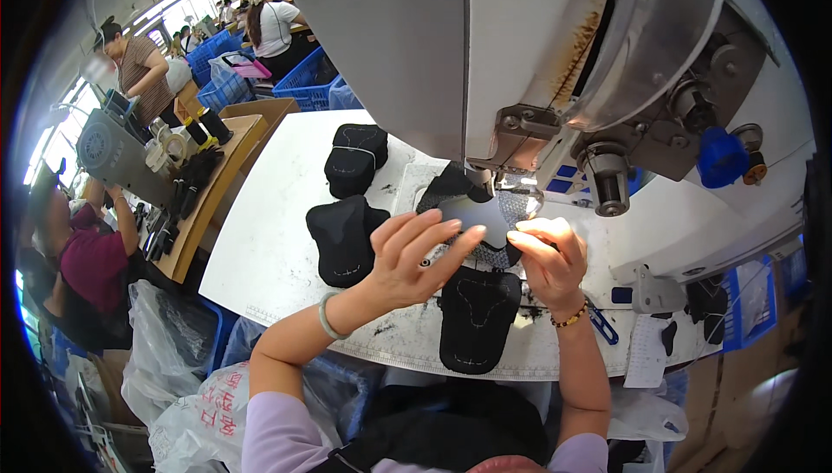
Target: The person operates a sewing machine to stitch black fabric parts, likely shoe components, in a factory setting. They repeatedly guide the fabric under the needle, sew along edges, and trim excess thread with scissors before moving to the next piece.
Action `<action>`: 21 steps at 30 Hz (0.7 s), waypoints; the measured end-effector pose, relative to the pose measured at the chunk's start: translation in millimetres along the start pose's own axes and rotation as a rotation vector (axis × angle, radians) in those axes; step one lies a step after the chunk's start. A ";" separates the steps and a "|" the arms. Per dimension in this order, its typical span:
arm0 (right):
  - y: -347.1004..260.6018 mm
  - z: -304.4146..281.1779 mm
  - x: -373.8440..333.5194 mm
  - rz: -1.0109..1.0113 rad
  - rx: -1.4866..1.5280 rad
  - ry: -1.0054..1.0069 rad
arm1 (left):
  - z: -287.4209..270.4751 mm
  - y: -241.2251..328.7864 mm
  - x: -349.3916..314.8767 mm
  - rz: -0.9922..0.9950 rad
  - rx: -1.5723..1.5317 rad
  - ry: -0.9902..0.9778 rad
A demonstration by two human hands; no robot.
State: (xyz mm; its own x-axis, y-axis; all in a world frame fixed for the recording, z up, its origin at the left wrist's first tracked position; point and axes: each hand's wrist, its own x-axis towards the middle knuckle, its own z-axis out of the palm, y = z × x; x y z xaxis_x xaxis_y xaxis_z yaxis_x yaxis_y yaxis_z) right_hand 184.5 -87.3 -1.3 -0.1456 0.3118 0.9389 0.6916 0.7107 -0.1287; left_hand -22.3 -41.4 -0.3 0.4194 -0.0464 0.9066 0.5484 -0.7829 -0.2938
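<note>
A black fabric piece with grey patterned mesh and a smooth pale grey panel (478, 215) lies under the head of a sewing machine (496, 180). Against its left side rest the outstretched fingers of my left hand (416, 252), spread apart. The fingers of my right hand (552, 258) pinch its right edge near the front. Stacks of black shaped fabric pieces lie around it: one tied with a pale band (356, 159) at the back left, another (345, 241) beside my left hand, and one with pale stitch lines (477, 319) between my wrists.
Blue-handled snips (601, 324) lie right of my right wrist, near a paper sheet (646, 352). Dark lint dots the white machine table (269, 247). Plastic bags (204, 412) hang at the front left. Blue crates (303, 81) and other people are farther back.
</note>
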 end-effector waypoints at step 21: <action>-0.3 -15.4 6.1 0.083 -0.083 -0.183 | -3.7 -6.6 53.6 0.090 -0.286 -0.228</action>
State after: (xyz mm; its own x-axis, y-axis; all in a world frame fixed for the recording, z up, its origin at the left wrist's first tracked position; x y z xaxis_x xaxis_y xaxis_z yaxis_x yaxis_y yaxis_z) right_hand 194.3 -95.3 9.4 -0.2062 0.4818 0.8517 0.7612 0.6259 -0.1698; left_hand -6.1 -41.0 51.3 0.6249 -0.0090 0.7807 0.2908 -0.9253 -0.2435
